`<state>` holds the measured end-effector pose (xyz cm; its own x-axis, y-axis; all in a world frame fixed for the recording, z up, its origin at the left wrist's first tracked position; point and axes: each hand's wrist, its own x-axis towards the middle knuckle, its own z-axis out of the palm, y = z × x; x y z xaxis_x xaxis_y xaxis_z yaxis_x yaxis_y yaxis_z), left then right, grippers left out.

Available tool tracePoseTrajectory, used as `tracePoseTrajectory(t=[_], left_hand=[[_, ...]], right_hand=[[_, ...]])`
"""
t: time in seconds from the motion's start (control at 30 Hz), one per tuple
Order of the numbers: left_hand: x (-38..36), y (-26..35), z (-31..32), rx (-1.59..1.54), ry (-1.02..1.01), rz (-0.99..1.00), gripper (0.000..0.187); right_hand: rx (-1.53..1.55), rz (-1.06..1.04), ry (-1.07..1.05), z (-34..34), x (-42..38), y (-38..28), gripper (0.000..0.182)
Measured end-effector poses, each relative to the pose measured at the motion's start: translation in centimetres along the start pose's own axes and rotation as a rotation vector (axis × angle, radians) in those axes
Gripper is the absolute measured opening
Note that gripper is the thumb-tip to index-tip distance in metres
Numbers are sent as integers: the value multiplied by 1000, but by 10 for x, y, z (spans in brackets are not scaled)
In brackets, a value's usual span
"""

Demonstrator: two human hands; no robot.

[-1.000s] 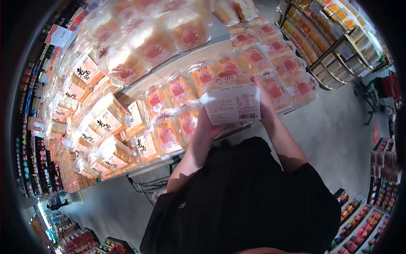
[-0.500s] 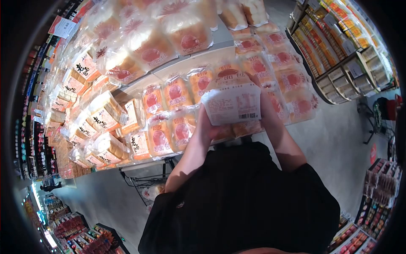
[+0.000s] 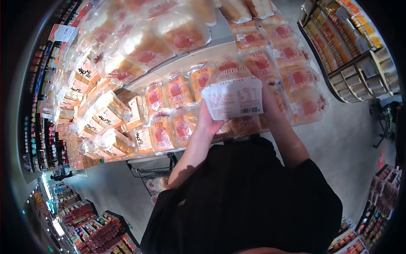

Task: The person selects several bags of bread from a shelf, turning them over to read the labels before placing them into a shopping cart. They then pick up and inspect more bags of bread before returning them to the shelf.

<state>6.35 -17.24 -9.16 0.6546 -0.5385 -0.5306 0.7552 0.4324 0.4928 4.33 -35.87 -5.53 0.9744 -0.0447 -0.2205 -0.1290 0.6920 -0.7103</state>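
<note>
A bread package [image 3: 232,98] with a white printed label and a barcode is held up between both hands, above the front rows of bread. My left hand [image 3: 208,120] grips its left lower edge. My right hand [image 3: 268,95] is at its right side, with the fingers partly hidden behind the package. Flat orange-and-clear bread packages [image 3: 176,91] lie in rows on the display just behind and to the left. More packages [image 3: 301,79] lie to the right of the right hand.
Large bagged loaves [image 3: 179,36] sit on a raised tier at the back. Sliced loaves [image 3: 108,114] are heaped at the left. A wire cart [image 3: 158,171] stands below the display's front edge. Shelving [image 3: 338,46] rises at the right.
The view has shifted slightly, so the surroundings appear moved a little to the right. Both hands still hold the package, whose label now looks slightly more tilted.
</note>
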Motion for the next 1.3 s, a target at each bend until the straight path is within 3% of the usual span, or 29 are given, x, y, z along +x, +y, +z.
tracePoseTrajectory(t=[0.2, 0.37, 0.93, 1.07, 1.13, 1.17, 1.27, 1.3], left_hand=[[0, 0, 4, 31, 41, 10, 64], [3, -1, -1, 45, -7, 26, 64], [-4, -11, 13, -75, 86, 87, 58], [7, -33, 5, -108, 87, 383, 48], [6, -39, 7, -68, 24, 536, 50], [-9, -36, 34, 111, 67, 697, 67], [-2, -41, 18, 833, 210, 1082, 81], [-4, -42, 20, 788, 151, 1080, 82]], right_hand=[[7, -25, 61, -40, 24, 28, 49], [26, 28, 15, -3, -1, -6, 48], [-90, -44, -28, -5, -4, -8, 49], [-272, -177, 188, -42, 10, 23, 50], [-296, -92, 3, -76, 13, 29, 53], [-311, -46, -91, -85, 10, 24, 55], [353, 320, -413, -97, -25, 13, 55], [262, 295, -372, -104, -30, 17, 55]])
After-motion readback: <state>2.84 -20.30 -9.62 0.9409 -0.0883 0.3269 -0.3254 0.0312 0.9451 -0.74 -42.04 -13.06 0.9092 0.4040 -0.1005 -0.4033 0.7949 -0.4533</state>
